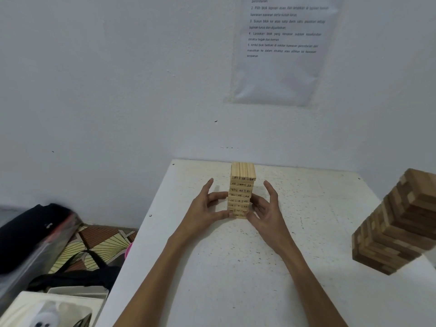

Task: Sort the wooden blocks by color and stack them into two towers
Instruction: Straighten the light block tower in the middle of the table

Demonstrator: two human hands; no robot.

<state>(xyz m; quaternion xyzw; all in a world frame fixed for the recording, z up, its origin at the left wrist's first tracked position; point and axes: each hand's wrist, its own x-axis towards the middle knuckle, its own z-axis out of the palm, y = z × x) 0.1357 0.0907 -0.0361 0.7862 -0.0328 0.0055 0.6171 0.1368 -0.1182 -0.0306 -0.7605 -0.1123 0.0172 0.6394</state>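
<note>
Two towers of wooden blocks are seen on one white table point(236, 267). The light tower point(242, 190) is held upright between the two hands, at the far part of the table. Three blocks are counted side by side in its top layer. Eight rows of printed numbers can be made out on its near face, and the lowest rows are partly hidden by the thumbs.

The left hand point(205, 208) is set against the left side of the light tower. Its thumb is pressed low on that side and one finger higher up, while its forefinger is lifted clear. The right hand point(266, 206) is set against the right side, with bent fingers and the thumb touching the blocks and its forefinger also raised free. The hands are kept apart, and the tower is squeezed between them from both sides.

The dark tower point(398, 223) is found well to the right of the right hand, at the edge of the view. It is built of tan and brown blocks. It is blurred, so its layers cannot be counted.

One printed sheet point(280, 50) is fixed to the wall beyond the hands. To the left of the left hand, below table level, one black bag point(30, 232), one patterned mat point(99, 244) and one white tray point(28, 305) are seen.
</note>
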